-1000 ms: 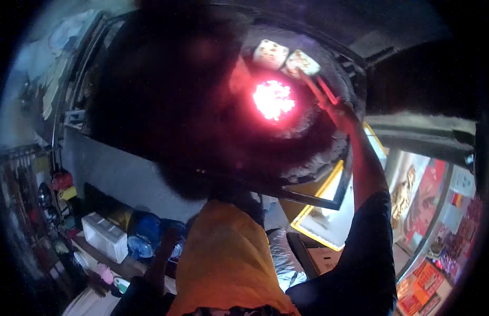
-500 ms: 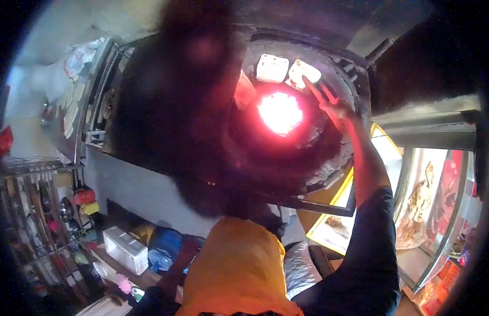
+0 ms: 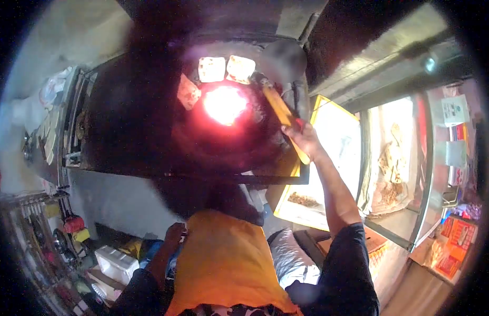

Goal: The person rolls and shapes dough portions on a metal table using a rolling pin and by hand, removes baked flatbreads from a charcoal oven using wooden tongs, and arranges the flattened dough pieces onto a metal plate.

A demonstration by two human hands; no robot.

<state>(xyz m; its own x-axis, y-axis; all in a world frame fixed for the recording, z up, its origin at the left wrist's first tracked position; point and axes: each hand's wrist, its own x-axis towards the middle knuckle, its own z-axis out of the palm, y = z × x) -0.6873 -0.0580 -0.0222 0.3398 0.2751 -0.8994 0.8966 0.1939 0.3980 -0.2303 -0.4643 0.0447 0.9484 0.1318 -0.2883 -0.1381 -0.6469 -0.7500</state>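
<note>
My right hand (image 3: 302,139) is wrapped around a yellow wooden-handled tool (image 3: 278,108) at the right side of a dark round oven (image 3: 202,142). The tool's dark far end lies close to the flatbreads; its kind does not show. Two pale, browned flatbreads (image 3: 211,69) sit side by side on the far inner wall, and a third flatbread (image 3: 188,92), lit red, is on the left. Below them glows a bright fire (image 3: 225,105). My left hand (image 3: 175,233) hangs low beside my orange apron (image 3: 220,263), fingers curled, their contents hidden.
Right of the oven stands a yellow-framed, brightly lit case (image 3: 334,142), with more bread (image 3: 392,158) behind glass. A rack with utensils (image 3: 41,237) is at lower left, near a white foam box (image 3: 116,263). Pale dough pieces (image 3: 50,139) lie on the left counter.
My right hand has drawn back from the right flatbread and now grips the wooden-handled tool. The view has shifted to the right, and my left hand has risen beside the apron.
</note>
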